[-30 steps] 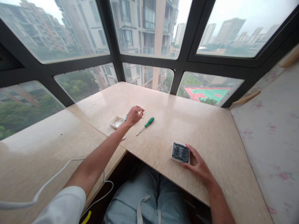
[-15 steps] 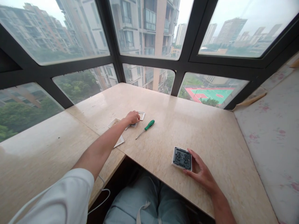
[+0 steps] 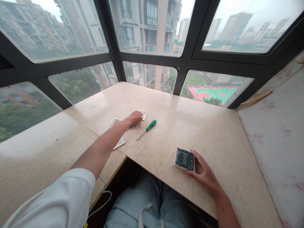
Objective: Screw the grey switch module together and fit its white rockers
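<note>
My left hand [image 3: 135, 117] reaches far across the marble tabletop [image 3: 213, 126], fingers curled down onto a small white frame plate [image 3: 143, 116] that lies flat. A green-handled screwdriver [image 3: 148, 129] lies just right of that hand, not touched. Close to the front edge, my right hand [image 3: 203, 172] grips the right side of a grey switch module [image 3: 184, 159], which lies back side up on the table.
A white cover plate [image 3: 113, 123] and another white plate [image 3: 120, 142] lie partly under my left forearm. A white cable [image 3: 105, 193] hangs below the table edge. Dark-framed windows ring the far side, and a floral cushion [image 3: 280, 126] lies on the right.
My left hand has come down from just above the table onto the white frame plate. My right hand and the switch module have stayed in place.
</note>
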{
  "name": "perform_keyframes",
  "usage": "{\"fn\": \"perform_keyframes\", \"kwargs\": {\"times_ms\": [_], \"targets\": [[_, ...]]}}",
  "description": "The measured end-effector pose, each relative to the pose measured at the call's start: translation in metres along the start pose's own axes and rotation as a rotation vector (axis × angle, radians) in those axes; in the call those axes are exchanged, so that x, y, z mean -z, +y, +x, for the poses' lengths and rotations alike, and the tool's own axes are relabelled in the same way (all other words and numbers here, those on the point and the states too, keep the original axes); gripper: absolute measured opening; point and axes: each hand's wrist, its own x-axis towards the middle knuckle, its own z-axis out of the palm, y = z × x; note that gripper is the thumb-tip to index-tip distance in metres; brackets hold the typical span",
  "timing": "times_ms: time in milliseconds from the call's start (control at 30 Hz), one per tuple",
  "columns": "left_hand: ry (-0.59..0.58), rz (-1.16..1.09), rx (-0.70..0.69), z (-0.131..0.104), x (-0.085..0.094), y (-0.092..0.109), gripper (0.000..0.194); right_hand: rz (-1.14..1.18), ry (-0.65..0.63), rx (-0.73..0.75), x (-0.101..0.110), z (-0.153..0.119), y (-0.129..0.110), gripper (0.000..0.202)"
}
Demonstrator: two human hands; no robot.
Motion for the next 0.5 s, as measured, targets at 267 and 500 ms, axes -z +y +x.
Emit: {"fn": "perform_keyframes", "kwargs": {"times_ms": [267,500], "targets": [[0.107,-0.068,-0.013,-0.002,0.006,0.011,0.010,0.027,0.029,-0.003,-0.002,0.000,0.001,0.083],[0.395,-0.282,0.233,0.000,0.029,0.034,0.022,0.035,0.012,0.007,0.000,0.001,-0.006,0.084]]}}
